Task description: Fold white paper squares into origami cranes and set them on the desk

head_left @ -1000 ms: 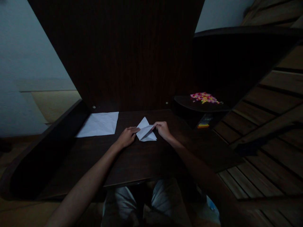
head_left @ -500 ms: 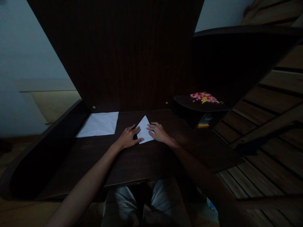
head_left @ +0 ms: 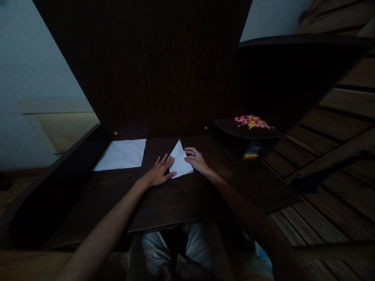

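On the dark table (head_left: 172,203), the left hand (head_left: 158,173) rests spread-fingered on the left edge of a folded white paper (head_left: 180,166), while the right hand (head_left: 197,160) touches its right side. A creased white sheet (head_left: 123,154) lies further left; small colourful pieces (head_left: 252,121) are heaped on a shelf (head_left: 226,126) at right.
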The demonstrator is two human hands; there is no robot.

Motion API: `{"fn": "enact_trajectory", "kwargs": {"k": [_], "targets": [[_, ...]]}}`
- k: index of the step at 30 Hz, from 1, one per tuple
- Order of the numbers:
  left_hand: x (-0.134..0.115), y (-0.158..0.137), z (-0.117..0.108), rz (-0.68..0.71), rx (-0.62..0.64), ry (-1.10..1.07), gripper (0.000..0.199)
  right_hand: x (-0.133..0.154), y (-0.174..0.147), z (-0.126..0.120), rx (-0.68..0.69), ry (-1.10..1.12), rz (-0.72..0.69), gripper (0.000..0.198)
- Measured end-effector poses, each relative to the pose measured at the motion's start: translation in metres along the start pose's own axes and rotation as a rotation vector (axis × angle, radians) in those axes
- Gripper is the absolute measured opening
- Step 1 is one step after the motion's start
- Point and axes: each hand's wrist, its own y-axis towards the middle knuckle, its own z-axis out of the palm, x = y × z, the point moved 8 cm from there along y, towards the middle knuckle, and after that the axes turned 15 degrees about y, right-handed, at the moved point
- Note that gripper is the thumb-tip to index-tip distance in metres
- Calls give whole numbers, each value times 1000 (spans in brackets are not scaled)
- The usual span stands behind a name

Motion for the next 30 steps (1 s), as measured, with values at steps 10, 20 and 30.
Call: {"fn": "enact_trajectory", "kwargs": {"k": [10,20,30], "targets": [[3,1,-9,-80,-87,-88,73,15,-6,-4,-135,292,-38,53],[3,3,-15,-130,-159,-632,85,12,-17,32,168,317,151,30],[13,-1,-24,-220,-294,-1119,77,46,-28,46,398,78,-116,27]]}}
